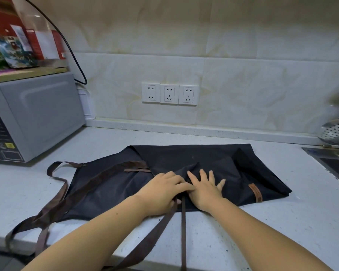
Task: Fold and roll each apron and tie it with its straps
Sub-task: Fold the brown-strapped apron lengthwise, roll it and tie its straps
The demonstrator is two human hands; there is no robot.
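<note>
Home kitchen: grey microwave [33,116] at the left end of a white speckled countertop [282,222], with a wooden board [27,73] and red cartons [37,42] stacked on top and a black cable [70,49] hanging down behind. Marbled beige wall tiles [243,85] along the back edge, with three white sockets [169,94] side by side. Dark sink [337,165] sunk into the right end of the countertop, perforated steel colander [337,130] just above it, cut off by the frame edge.

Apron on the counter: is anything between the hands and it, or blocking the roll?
Nothing visible. The left hand and right hand rest directly on the black fabric apron. Its brown straps trail over the near edge of the white speckled counter; the grey microwave stands apart, left.
</note>
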